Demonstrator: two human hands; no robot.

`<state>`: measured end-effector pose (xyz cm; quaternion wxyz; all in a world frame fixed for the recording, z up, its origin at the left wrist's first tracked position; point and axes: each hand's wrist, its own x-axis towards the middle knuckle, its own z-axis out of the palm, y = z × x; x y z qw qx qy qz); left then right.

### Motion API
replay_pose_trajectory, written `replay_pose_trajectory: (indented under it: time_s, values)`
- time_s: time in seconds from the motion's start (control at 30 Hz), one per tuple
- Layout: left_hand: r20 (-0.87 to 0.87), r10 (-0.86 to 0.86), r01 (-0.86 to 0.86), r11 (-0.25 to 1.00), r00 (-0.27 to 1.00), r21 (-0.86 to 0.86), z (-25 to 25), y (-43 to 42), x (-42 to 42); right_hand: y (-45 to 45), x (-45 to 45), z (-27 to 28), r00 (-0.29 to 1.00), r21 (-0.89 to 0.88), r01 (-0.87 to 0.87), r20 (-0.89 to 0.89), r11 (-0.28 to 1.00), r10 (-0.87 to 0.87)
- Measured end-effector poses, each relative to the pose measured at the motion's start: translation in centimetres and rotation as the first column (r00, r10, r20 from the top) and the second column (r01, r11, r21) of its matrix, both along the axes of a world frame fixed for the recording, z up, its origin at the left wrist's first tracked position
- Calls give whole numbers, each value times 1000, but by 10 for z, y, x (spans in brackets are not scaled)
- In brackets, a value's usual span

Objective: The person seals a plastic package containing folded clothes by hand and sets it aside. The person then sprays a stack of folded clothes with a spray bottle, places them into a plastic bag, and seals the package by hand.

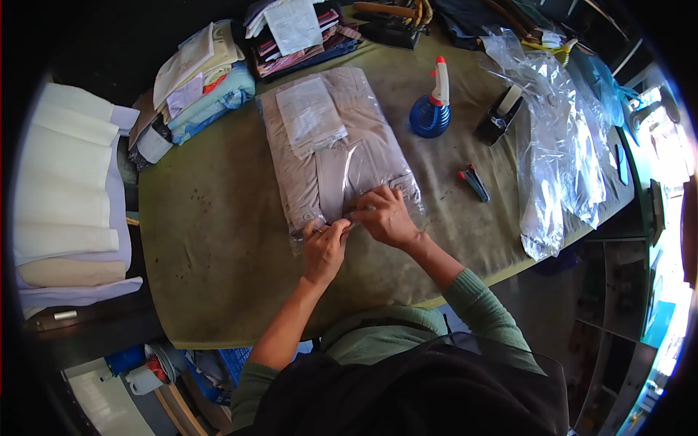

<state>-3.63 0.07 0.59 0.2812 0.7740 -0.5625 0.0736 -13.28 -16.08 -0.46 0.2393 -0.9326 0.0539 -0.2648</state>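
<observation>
A folded beige garment in a clear plastic bag (349, 163) lies on the olive cloth-covered table (211, 254). A paper slip (311, 116) shows at the garment's upper left, apparently under the plastic. My left hand (324, 251) pinches the bag's near edge with bent fingers. Just to its right, my right hand (385, 216) has its fingers curled on the same edge, and the two hands almost touch. What exactly lies between the fingertips is too small to make out, beyond the plastic.
Right of the bag stand a blue spray bottle (431, 109), a black box (500, 116) and a small stapler (474, 183). Clear plastic bags (556, 145) drape the right side. Folded clothes (207, 91) and an iron (392, 30) line the far edge; white cloths (69, 174) are left.
</observation>
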Motion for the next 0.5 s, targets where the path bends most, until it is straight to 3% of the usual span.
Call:
replay_pose_trajectory:
  time_s: [0.13, 0.23, 0.5]
  values:
    - [126, 58, -55, 998, 990, -25, 22, 25, 0, 4, -6, 8, 998, 0, -39, 44, 999, 39]
    - [144, 198, -212, 974, 969, 84, 12, 54, 7, 12, -8, -1, 1000, 43, -10, 0, 999, 9]
    - [182, 92, -104, 993, 979, 59, 6, 61, 37, 18, 4, -25, 998, -24, 6, 58, 1000, -5]
